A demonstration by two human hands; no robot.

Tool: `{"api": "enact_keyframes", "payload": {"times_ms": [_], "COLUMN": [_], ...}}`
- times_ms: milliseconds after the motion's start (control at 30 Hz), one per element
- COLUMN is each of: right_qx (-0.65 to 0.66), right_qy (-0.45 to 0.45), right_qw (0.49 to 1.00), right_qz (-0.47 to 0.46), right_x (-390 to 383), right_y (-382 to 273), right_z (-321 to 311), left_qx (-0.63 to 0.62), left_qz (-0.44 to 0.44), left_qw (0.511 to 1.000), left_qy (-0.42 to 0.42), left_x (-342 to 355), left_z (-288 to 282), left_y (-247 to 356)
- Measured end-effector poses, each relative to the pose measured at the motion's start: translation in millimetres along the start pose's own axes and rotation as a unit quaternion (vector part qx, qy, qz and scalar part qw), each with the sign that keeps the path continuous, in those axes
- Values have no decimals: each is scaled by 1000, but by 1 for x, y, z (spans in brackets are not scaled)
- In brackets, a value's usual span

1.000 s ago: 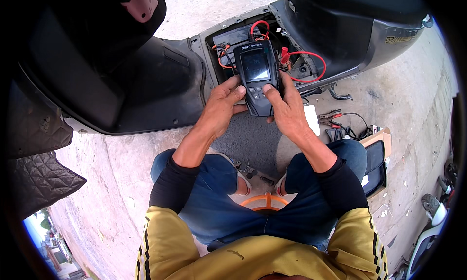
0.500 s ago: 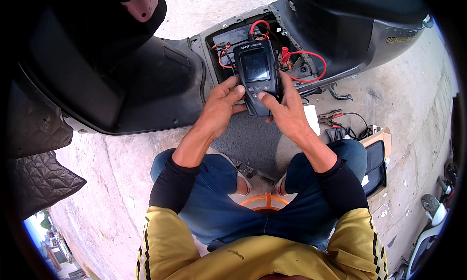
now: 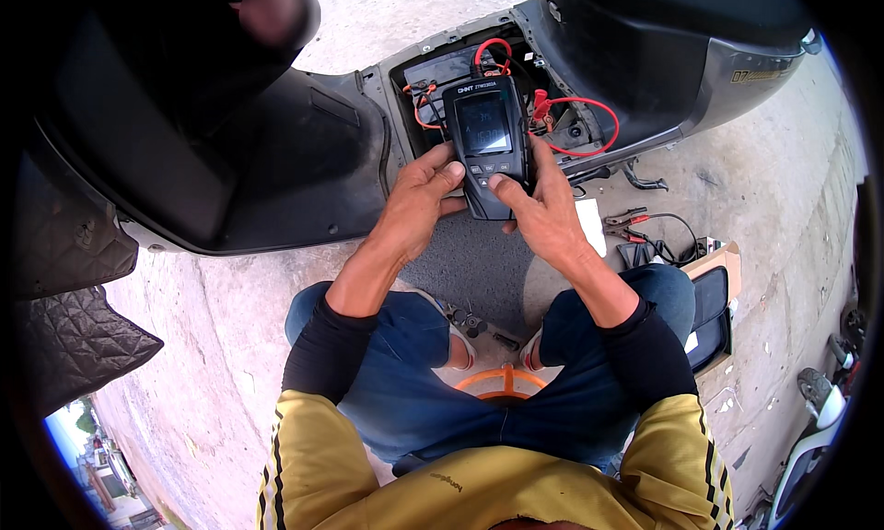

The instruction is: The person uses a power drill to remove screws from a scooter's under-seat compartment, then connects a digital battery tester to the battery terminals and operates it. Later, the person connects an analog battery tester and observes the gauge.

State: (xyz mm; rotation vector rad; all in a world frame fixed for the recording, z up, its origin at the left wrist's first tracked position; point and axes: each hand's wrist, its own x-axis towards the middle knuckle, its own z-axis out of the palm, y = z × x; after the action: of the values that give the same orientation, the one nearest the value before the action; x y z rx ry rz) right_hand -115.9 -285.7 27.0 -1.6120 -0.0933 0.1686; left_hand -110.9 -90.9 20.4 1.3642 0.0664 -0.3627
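A black handheld tester (image 3: 490, 116) with a lit screen and small keys is held over the open battery compartment (image 3: 554, 60) of a grey-black scooter. My left hand (image 3: 415, 203) is closed round the tester's left side, thumb at its edge. My right hand (image 3: 548, 213) grips its right side, with the thumb on the lower keys. Red cables (image 3: 604, 111) with a red clip (image 3: 540, 106) and orange wires run among dark battery blocks (image 3: 428, 69) behind the tester, which hides part of them.
The scooter's footboard (image 3: 267, 198) is to the left, its seat body (image 3: 668, 33) to the right. Clamp leads (image 3: 626, 215), white paper (image 3: 589, 231) and an open box (image 3: 709, 314) lie on the concrete (image 3: 212, 337). A quilted cover (image 3: 83, 337) hangs at left. An orange stool (image 3: 502, 378) is beneath me.
My right thumb has moved a little left and down over the tester's keys since a second ago. My left hand and the tester stay in place.
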Motion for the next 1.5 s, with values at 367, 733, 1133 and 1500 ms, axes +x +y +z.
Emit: {"api": "enact_keyframes", "payload": {"times_ms": [367,733,1133,1500], "right_qx": [4,4,6,-5], "right_qy": [-6,-9,-13,-20], "right_qw": [1000,1000,1000,1000], "right_qz": [-4,-6,-8,1], "right_x": [0,0,0,-1], "right_y": [2,3,5,3], "right_z": [0,0,0,0], "left_qx": [-6,1,1,7], "left_qz": [11,12,5,5], "left_qw": [1000,1000,1000,1000], "left_qy": [-4,2,7,10], "left_x": [0,0,-1,-2], "left_z": [0,1,0,2], "left_y": [2,3,3,5]}}
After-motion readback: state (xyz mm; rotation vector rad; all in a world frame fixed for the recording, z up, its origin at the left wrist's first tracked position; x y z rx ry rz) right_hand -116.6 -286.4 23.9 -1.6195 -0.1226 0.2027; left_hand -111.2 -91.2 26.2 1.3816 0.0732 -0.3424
